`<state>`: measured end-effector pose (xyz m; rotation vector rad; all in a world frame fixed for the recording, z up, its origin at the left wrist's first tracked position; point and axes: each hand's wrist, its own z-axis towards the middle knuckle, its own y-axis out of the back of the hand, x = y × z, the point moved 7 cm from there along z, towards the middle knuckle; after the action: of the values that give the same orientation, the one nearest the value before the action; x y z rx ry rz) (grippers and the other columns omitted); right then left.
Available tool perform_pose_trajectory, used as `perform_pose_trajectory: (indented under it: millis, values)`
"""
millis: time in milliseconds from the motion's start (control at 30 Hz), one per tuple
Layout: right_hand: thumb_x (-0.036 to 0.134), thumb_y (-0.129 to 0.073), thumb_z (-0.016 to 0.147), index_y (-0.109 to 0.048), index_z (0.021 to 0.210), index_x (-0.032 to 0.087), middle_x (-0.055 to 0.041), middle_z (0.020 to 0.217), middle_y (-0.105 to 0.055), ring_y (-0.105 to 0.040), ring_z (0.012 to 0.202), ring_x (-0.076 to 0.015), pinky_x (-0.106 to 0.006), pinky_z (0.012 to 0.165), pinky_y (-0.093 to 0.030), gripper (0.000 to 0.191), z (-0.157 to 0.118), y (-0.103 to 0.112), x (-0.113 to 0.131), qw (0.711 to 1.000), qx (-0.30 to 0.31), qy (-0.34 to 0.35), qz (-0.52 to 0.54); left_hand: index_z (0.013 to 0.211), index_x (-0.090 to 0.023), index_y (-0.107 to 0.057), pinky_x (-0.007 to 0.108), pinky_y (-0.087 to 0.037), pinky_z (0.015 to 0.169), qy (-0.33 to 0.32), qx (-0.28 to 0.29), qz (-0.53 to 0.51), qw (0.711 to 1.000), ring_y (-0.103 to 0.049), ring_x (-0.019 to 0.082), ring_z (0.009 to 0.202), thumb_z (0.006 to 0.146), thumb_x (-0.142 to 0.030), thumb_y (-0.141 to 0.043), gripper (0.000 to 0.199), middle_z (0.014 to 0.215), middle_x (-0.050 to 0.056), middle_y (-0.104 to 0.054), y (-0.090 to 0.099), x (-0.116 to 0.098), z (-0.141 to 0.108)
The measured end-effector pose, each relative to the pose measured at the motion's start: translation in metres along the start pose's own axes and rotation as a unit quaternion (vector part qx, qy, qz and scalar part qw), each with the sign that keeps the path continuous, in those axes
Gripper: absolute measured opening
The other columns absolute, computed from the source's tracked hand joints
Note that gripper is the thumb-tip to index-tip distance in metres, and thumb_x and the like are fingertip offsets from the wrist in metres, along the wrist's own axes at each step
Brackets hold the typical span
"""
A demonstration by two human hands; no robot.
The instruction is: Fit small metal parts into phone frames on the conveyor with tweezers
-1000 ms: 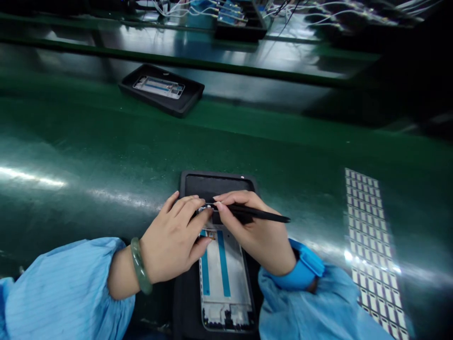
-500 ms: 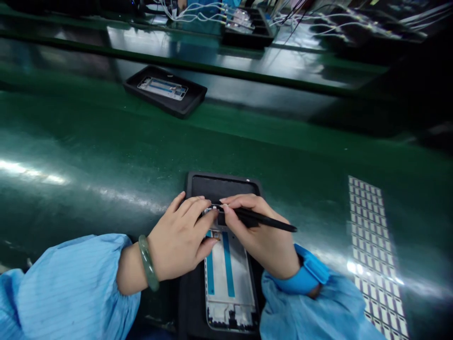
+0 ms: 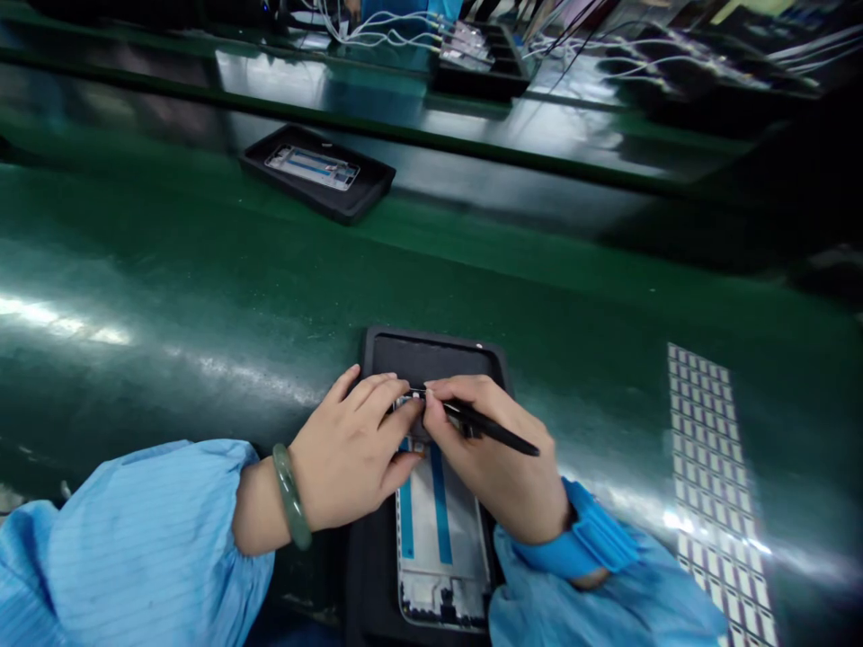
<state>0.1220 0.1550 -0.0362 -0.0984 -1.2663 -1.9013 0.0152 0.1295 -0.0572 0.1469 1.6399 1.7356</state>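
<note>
A silver phone frame (image 3: pixel 431 530) with two blue strips lies in a black tray (image 3: pixel 378 575) close to me. My left hand (image 3: pixel 354 449) rests at the frame's upper left, its fingers bent over the top edge; the fingertips meet the frame, and whether they pinch a small part is hidden. My right hand (image 3: pixel 499 449) grips a slim black pen-like tool (image 3: pixel 495 429) between thumb and fingers. The tool's tip end is at the frame's top edge, beside my left fingertips.
A second black tray (image 3: pixel 368 193) with another phone frame (image 3: pixel 314 168) sits farther back. On the right lies a sheet of small labels (image 3: pixel 715 467). Cables (image 3: pixel 391 36) and a black box (image 3: pixel 482 67) are on the raised shelf behind.
The tool in my right hand has tilted, its rear end now lower and farther left. Both hands and the near tray appear slightly farther right in the view.
</note>
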Motion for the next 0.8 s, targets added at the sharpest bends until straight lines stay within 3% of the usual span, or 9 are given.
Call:
perform_pose_trajectory:
  millis: [100,233,300,567,800]
  values:
    - [0.013,-0.058,0.081,-0.055,0.087,0.021,-0.0011,0.08,-0.064,-0.063,0.073,-0.0145,-0.027,0.069,-0.052,0.01,-0.001,0.003,-0.002,1.0,-0.013,-0.016,-0.009,0.124,-0.012,-0.047,0.048,-0.028,0.107,-0.002,-0.003,0.001,1.0,-0.038,0.025,0.122,0.09,-0.032,-0.048,0.039,0.128,0.012,-0.046,0.0,0.0,0.0]
    - [0.023,-0.062,0.081,-0.056,0.082,0.022,0.0005,0.073,-0.065,-0.064,0.061,-0.014,-0.024,0.054,-0.052,0.007,-0.004,0.015,-0.028,0.983,-0.064,-0.158,0.066,0.127,-0.013,-0.045,0.049,-0.028,0.107,-0.003,-0.003,-0.004,1.0,-0.037,0.026,0.124,0.09,-0.033,-0.049,0.041,0.13,0.012,-0.044,0.0,0.0,-0.001]
    - [0.026,-0.064,0.08,-0.057,0.08,0.022,0.0006,0.071,-0.065,-0.064,0.058,-0.0138,-0.023,0.049,-0.051,0.008,-0.005,0.018,-0.035,0.974,-0.073,-0.191,0.094,0.127,-0.013,-0.044,0.049,-0.028,0.107,-0.004,0.001,-0.009,1.0,-0.036,0.026,0.125,0.091,-0.033,-0.048,0.042,0.131,0.012,-0.043,0.0,0.0,-0.001]
    - [0.026,-0.063,0.081,-0.06,0.085,0.021,-0.0015,0.081,-0.066,-0.065,0.072,-0.0161,-0.029,0.065,-0.053,0.007,-0.003,0.01,-0.031,0.981,-0.03,-0.159,0.106,0.129,-0.013,-0.044,0.05,-0.026,0.108,0.003,0.011,-0.009,1.0,-0.033,0.026,0.127,0.091,-0.032,-0.047,0.042,0.133,0.013,-0.042,-0.001,0.0,-0.002]
    - [0.025,-0.063,0.082,-0.06,0.085,0.021,-0.0016,0.081,-0.066,-0.065,0.073,-0.0163,-0.03,0.067,-0.053,0.006,0.001,0.008,-0.026,0.987,-0.013,-0.135,0.083,0.129,-0.013,-0.043,0.05,-0.025,0.108,0.004,0.022,-0.011,1.0,-0.032,0.026,0.128,0.091,-0.032,-0.047,0.043,0.132,0.013,-0.042,-0.002,0.0,-0.002]
